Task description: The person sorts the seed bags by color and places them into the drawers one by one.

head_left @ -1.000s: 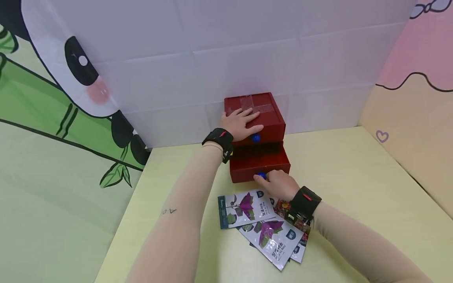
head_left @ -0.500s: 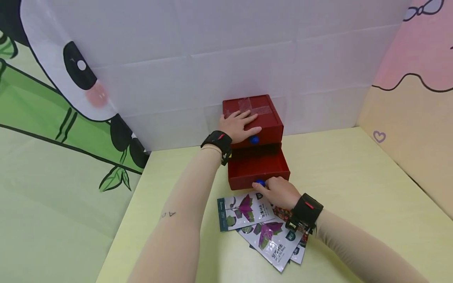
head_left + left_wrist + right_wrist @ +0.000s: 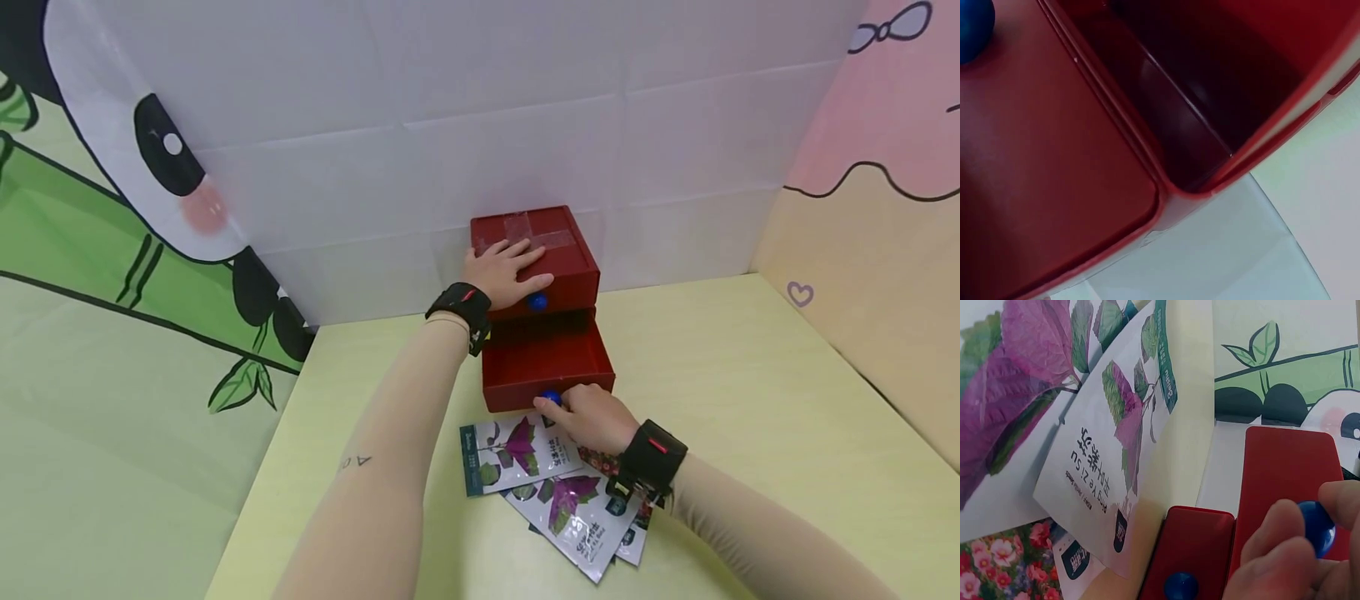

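Observation:
A small red drawer box (image 3: 555, 223), taped on top, stands against the back wall. My left hand (image 3: 501, 277) rests flat on its top, fingers spread, its thumb beside the upper drawer's blue knob (image 3: 537, 302). The lower drawer (image 3: 551, 360) is pulled out, and no contents show inside it. Its blue knob (image 3: 1318, 529) is pinched between the thumb and fingers of my right hand (image 3: 597, 418). Beneath that hand lie several overlapping seed packets (image 3: 573, 521) with purple leaves, plus one printed with red flowers (image 3: 1004, 565). My left hand is outside the left wrist view.
The pale yellow table (image 3: 720, 367) extends to both sides of the box. A white cloth wall (image 3: 360, 192) is directly behind it, a pink and peach panel (image 3: 870, 250) is at the right, and a green printed cloth (image 3: 112, 350) hangs at the left.
The lower drawer has come farther out toward me, drawn by my right hand on its knob. My left hand has stayed on the box top. The view has tilted slightly.

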The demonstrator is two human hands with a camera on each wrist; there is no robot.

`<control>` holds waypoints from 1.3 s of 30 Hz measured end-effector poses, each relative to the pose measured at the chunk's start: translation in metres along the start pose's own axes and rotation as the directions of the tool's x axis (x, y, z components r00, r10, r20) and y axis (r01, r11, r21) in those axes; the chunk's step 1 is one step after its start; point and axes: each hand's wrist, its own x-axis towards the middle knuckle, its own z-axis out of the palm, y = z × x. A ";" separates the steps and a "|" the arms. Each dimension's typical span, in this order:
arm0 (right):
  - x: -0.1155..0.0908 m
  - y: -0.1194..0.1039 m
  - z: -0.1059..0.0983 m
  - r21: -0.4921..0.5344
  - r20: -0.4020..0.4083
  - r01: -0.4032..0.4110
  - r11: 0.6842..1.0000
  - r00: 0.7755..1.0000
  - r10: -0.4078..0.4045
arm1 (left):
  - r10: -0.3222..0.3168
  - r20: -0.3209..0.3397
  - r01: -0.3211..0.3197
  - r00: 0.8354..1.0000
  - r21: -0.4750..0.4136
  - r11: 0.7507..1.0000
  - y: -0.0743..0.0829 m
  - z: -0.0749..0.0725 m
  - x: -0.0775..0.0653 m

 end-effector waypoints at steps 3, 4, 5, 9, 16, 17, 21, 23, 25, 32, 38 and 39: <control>-0.001 0.000 0.000 0.007 -0.002 0.012 1.000 1.000 -0.012 | 0.004 -0.005 -0.004 1.000 -0.003 1.000 0.000 -0.001 0.000; -0.002 0.000 0.000 0.009 -0.001 0.015 1.000 1.000 -0.015 | 0.005 -0.005 -0.005 1.000 0.000 1.000 0.000 -0.001 0.000; -0.002 0.000 0.000 0.011 0.001 0.019 1.000 1.000 -0.019 | 0.004 -0.004 -0.004 1.000 0.002 1.000 0.000 0.000 0.000; -0.003 0.002 -0.001 0.014 0.009 0.017 1.000 1.000 -0.017 | 0.001 0.003 -0.001 1.000 0.012 1.000 0.000 0.000 0.000; -0.004 0.003 0.000 0.030 0.015 0.016 0.999 1.000 -0.016 | 0.004 0.009 -0.004 1.000 0.001 1.000 -0.001 0.000 -0.001; -0.004 0.003 0.000 0.030 0.015 0.018 0.999 1.000 -0.018 | 0.004 0.010 -0.004 1.000 0.000 1.000 -0.001 0.000 -0.001; -0.003 0.005 0.001 0.030 0.024 0.021 0.999 0.999 -0.021 | 0.001 0.014 -0.001 1.000 0.006 1.000 0.000 -0.001 -0.001; -0.002 0.006 0.000 0.031 0.028 0.022 0.999 0.999 -0.023 | 0.002 0.012 -0.002 1.000 0.006 1.000 0.001 -0.002 -0.001; -0.003 0.008 -0.001 0.028 0.033 0.033 0.999 0.999 -0.034 | 0.006 0.006 -0.006 1.000 0.004 1.000 0.002 -0.003 0.000; -0.011 0.012 -0.009 -0.017 0.090 0.115 0.993 0.989 -0.113 | -0.004 0.005 0.004 1.000 0.003 1.000 0.001 -0.004 0.004; -0.018 0.017 -0.006 -0.109 0.071 0.041 0.993 0.997 -0.033 | -0.017 0.012 0.017 1.000 -0.006 1.000 0.000 0.001 0.004; -0.019 0.018 -0.004 -0.127 0.070 0.018 0.992 0.997 -0.009 | -0.016 0.012 0.016 1.000 -0.007 1.000 0.000 0.002 0.004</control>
